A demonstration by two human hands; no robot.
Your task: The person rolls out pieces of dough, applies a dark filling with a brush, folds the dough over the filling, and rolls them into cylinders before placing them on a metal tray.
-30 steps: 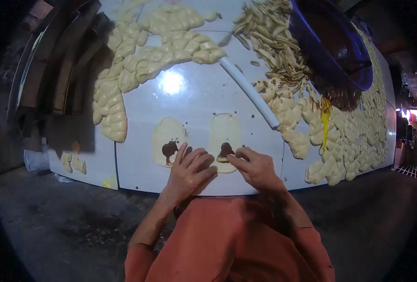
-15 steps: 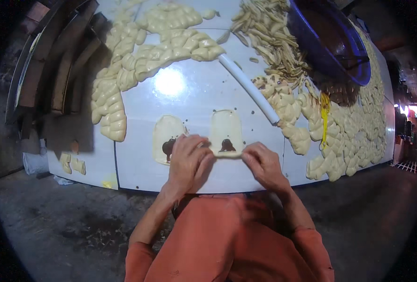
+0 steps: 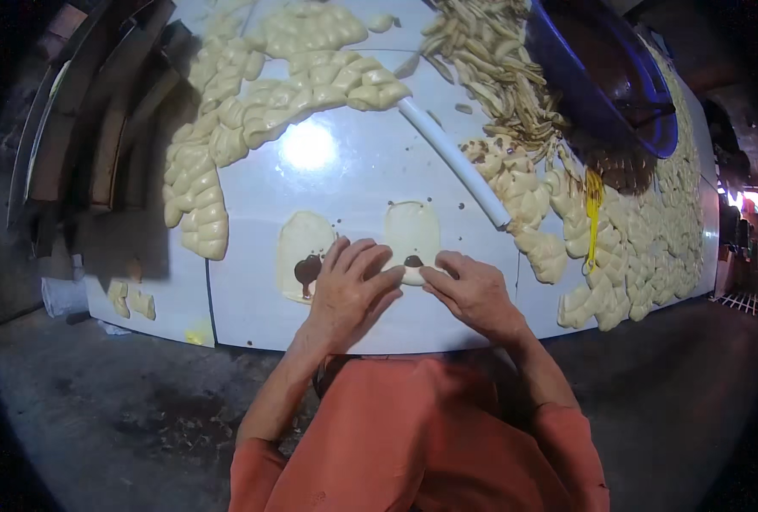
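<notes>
A flat oval dough sheet lies on the white tabletop in front of me, with a blob of dark brown filling near its close end. That close edge is curled over toward the filling. My left hand holds the left corner of the curl, fingers bent. At the right corner, my right hand pinches it between thumb and fingers. Just left of my left hand lies a second dough sheet, also with dark filling on it; my fingers partly cover its right side.
A white rolling rod lies beyond my right hand. Many dough pieces line the left and far side, more dough pieces the right. Pale strips, a blue tub and a yellow utensil sit far right; dark boards stand left.
Both hands have moved closer together and slightly away from me. The near edge of the right dough sheet has been rolled farther over, covering part of the filling.
</notes>
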